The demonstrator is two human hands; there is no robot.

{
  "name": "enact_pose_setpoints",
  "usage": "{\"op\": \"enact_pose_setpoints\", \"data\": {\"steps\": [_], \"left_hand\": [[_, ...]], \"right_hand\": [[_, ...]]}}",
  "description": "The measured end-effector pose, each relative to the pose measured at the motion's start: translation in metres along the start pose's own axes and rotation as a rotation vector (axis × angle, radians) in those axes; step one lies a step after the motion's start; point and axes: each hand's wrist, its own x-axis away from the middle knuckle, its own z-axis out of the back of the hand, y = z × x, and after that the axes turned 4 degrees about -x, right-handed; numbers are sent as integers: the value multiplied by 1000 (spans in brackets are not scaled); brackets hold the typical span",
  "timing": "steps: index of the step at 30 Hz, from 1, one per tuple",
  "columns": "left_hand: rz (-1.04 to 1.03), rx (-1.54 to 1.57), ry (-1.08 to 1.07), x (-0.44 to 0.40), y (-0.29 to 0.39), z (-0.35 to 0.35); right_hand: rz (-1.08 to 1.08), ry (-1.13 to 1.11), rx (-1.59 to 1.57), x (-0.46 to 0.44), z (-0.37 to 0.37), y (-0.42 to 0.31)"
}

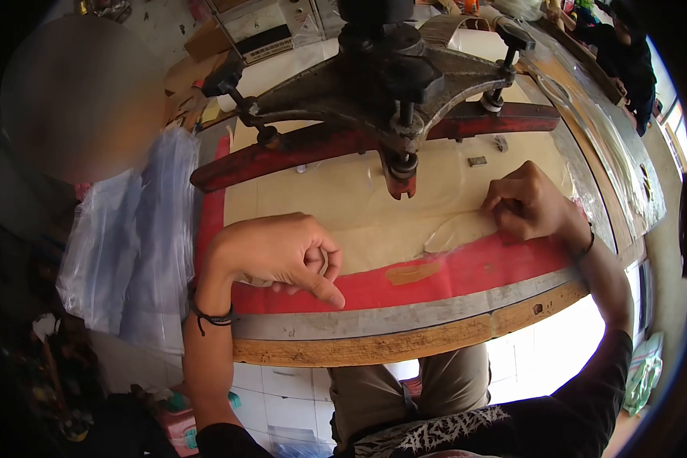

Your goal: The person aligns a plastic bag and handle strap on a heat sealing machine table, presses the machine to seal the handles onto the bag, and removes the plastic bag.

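My left hand (286, 248) hangs over the left front of the worktable, its fingers loosely curled and the thumb apart from them. Nothing can be made out in it. My right hand (530, 202) is closed in a pinch at the right, beside the edge of a clear plastic sheet (458, 233) that lies across the yellowish table cover (336, 244). The sheet is see-through, so its full outline is hard to follow. Ahead of both hands stands a heat-sealing press with a dark metal spider frame (320, 99) and a long red bar (290, 156).
A pile of clear plastic bags (133, 237) hangs off the left side. Red strip (473, 267) and worn wooden edge (374, 351) border the front. Two small metal pieces lie beyond the right hand. Long plastic strips (588, 130) lie at right; another person (622, 61) is behind them.
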Motion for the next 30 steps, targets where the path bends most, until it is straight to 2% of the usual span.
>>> {"op": "enact_pose_setpoints", "data": {"steps": [2, 5, 7, 8, 11, 14, 20, 26, 30], "left_hand": [[-118, 16, 103, 3, 1, 2], [-418, -236, 503, -5, -7, 2], [-528, -339, 772, -18, -14, -1], [-578, -394, 905, -22, -16, -2], [-581, -576, 1042, -29, -20, -3], [-476, -702, 1142, -32, -20, -5], [-371, -892, 1135, -44, -25, -10], [-160, -897, 1024, -47, -16, -17], [-132, -881, 1004, -49, -13, -17]], "right_hand": [[-6, 26, 55, 2, 4, 7], [-62, 68, 148, 4, 8, 6], [-77, 115, 186, 2, 11, 4], [-70, 146, 186, 3, 9, 5], [-76, 210, 183, 1, 1, 7], [-92, 206, 251, -3, 5, 0], [-111, 253, 282, -6, 2, 5], [-167, 166, 391, -7, 4, -2], [-221, 83, 349, -6, 2, 2]]}}
